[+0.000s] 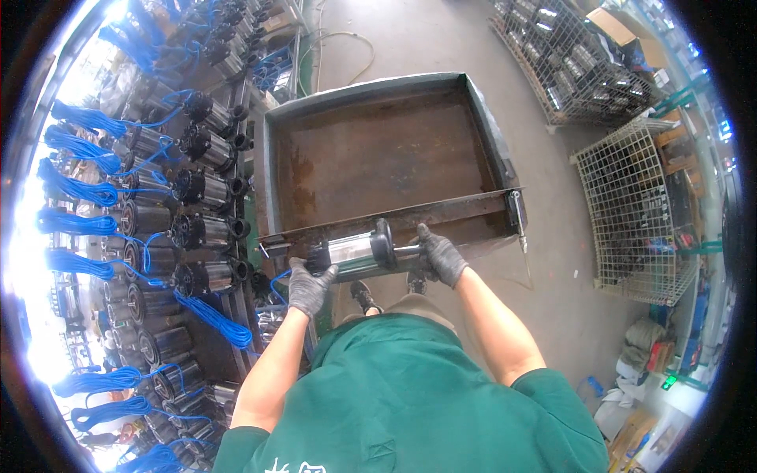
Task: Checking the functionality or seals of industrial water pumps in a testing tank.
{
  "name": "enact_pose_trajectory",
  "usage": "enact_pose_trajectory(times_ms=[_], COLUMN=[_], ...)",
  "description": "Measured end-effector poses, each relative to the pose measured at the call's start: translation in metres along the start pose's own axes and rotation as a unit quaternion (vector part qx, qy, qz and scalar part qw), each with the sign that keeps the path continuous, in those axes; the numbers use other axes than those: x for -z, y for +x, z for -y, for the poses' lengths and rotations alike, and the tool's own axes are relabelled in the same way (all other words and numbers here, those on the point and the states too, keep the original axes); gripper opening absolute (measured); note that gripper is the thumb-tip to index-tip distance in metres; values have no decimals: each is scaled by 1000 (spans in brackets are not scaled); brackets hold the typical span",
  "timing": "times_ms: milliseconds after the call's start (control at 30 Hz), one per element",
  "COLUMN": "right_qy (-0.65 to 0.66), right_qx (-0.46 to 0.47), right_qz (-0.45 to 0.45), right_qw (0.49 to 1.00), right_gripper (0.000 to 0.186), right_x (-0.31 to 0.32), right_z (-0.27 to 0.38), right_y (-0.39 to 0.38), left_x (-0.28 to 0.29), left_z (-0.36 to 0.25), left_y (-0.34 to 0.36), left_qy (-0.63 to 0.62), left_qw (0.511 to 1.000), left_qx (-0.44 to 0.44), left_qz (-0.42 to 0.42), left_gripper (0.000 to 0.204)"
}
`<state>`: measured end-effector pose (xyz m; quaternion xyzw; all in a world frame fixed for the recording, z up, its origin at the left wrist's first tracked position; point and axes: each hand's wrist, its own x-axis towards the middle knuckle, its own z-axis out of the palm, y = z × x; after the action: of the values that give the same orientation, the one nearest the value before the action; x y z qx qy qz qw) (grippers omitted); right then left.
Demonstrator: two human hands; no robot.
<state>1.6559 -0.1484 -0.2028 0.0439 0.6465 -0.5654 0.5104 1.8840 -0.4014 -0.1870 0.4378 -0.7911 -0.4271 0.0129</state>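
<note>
A submersible pump (352, 249) with a shiny steel body and black end parts lies crosswise in front of me, along the near edge of a metal tank (266, 162). My left hand (308, 289), in a dark grey glove, grips its black left end, with the thumb toward the steel body. At the other end my right hand (443, 257), gloved alike, is closed around the short metal pipe that sticks out beyond the black cap. A blue cable (277, 285) shows beside my left hand. The undersides of both grips are hidden.
Stacked pumps with coiled blue cables (213, 319) fill a rack on the left. A metal bar (378, 214) spans the tank, whose bottom is brown and stained. Wire cages (631, 213) stand to the right. A hose (371, 47) lies on the floor beyond.
</note>
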Motion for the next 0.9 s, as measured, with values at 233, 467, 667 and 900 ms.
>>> enact_pose_trajectory(times_ms=[233,467,667,900], right_qy=[-200,-143,-261,-57], right_qx=[22,61,233,150], right_qz=[-123,-101,-182,24], right_qw=[972,983,919,987], right_gripper=[94,60,44,27], right_x=[-3,-3,-7,18], right_z=[-15,-10,-28,-33], right_y=[32,24,30,44], left_x=[-1,-2,-3,-1], left_z=[2,-1,3,-9], left_y=[0,-2,-1,-7], left_qy=[23,-1,3,-19], left_qw=[1000,1000,1000,1000], left_qx=[-12,-19,-18,-12], left_qz=[-17,-19,-20,-19], left_gripper=[80,84,80,70])
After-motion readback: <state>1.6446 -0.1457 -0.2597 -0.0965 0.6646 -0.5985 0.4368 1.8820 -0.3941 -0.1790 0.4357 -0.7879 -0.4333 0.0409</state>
